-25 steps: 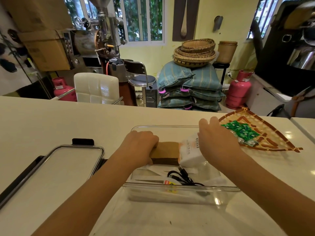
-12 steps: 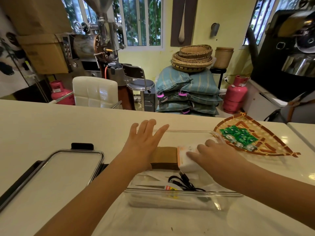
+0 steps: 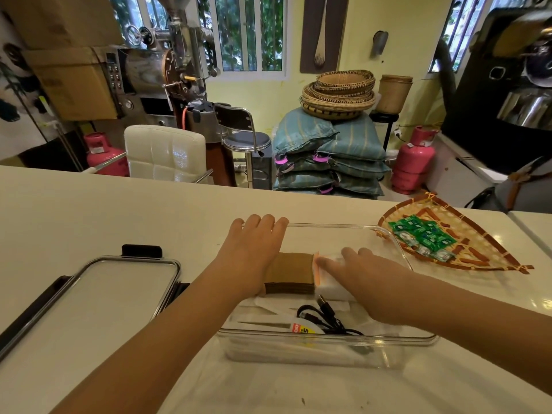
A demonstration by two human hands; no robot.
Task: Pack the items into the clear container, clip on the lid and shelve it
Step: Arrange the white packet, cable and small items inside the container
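- While both hands lie flat-fingered in the clear container (image 3: 400,252), left hand (image 3: 252,249) covers the brown stack (image 3: 291,271), right hand (image 3: 366,277) the white packet (image 3: 328,289).
- Lid (image 3: 98,297) lower left; woven tray (image 3: 484,261) of green sachets (image 3: 424,236) right.

On the worktop (image 3: 89,210) sit one clear container (image 3: 328,343), one lid (image 3: 98,294) and one woven tray (image 3: 490,258); beyond stand two pink gas cylinders (image 3: 413,159) and two chairs (image 3: 164,153).

Clear container (image 3: 397,249) — brown stack (image 3: 291,271), white pack (image 3: 331,286), black cable (image 3: 324,316). Green sachets (image 3: 424,236) at 2 o'clock — tan tray (image 3: 490,249), red-brown pattern.
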